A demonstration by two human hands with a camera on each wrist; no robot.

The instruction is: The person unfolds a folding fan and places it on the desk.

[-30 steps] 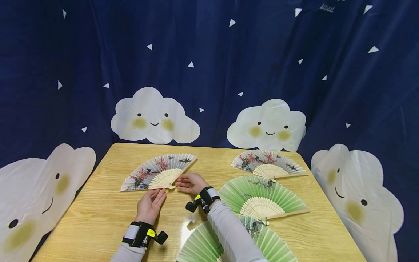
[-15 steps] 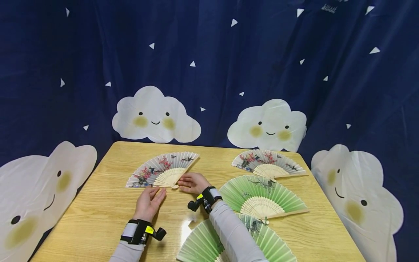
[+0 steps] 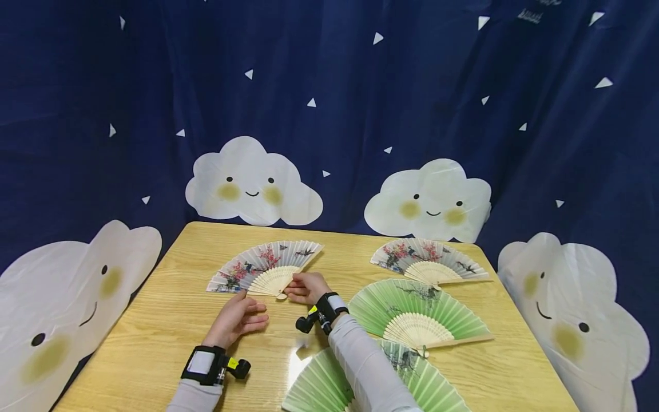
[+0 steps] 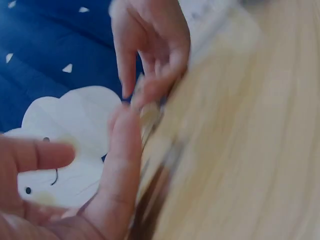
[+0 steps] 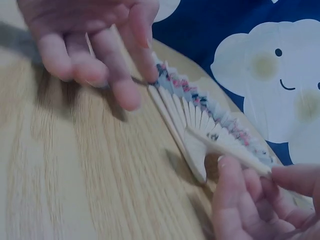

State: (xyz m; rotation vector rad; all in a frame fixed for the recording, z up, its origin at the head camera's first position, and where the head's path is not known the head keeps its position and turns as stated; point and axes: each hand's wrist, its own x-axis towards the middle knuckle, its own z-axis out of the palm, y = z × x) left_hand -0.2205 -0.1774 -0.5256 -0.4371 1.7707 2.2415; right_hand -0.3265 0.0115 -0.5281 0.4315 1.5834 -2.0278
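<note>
An open folding fan (image 3: 270, 258) of pale fabric, printed with red blossoms and a dark bird, lies at the back left of the table. My right hand (image 3: 308, 288) pinches its right outer stick between thumb and fingers, close to the pivot. In the right wrist view, the wooden ribs (image 5: 192, 117) spread out from the pivot, and my right fingers (image 5: 232, 192) sit against the outer stick. Just in front of the fan's left lower edge is my left hand (image 3: 234, 321), holding nothing, its fingers apart and pointing right. The left wrist view is blurred.
To the right lie a matching blossom fan (image 3: 432, 257), a green fan (image 3: 407, 303) and, nearer, another green fan (image 3: 314, 383) partly under my right forearm. The wooden table (image 3: 154, 343) ends at a dark blue curtain (image 3: 340, 74) with white clouds.
My left hand has come away from the fan's lower edge and turned, fingers now pointing right. The fan appears slightly farther right, still in my right hand's pinch; the head view has shifted a little.
</note>
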